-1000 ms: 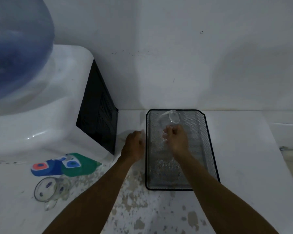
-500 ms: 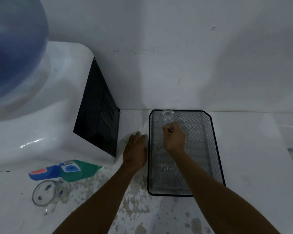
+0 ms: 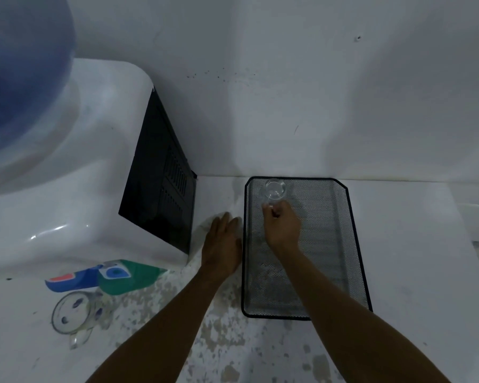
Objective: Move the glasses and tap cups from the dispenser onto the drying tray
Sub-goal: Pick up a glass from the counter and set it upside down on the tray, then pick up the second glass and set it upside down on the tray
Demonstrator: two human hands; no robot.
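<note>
A clear glass (image 3: pixel 273 189) stands at the far left corner of the black mesh drying tray (image 3: pixel 338 244). My right hand (image 3: pixel 282 223) is just in front of the glass, fingers curled and touching its near side. Flat on the counter beside the tray's left edge rests my left hand (image 3: pixel 221 244), fingers together and holding nothing. A clear mug (image 3: pixel 72 313) with blue dots sits under the blue and green taps (image 3: pixel 105 276) of the white water dispenser (image 3: pixel 67 175).
A blue water bottle (image 3: pixel 20 78) tops the dispenser at the upper left. The dispenser's black side panel (image 3: pixel 161 194) faces the tray. A white wall runs behind, and the counter's right edge drops off near the far right.
The glass went from tilted in my right hand to standing on the tray's far left corner. My left hand flattened out beside the tray.
</note>
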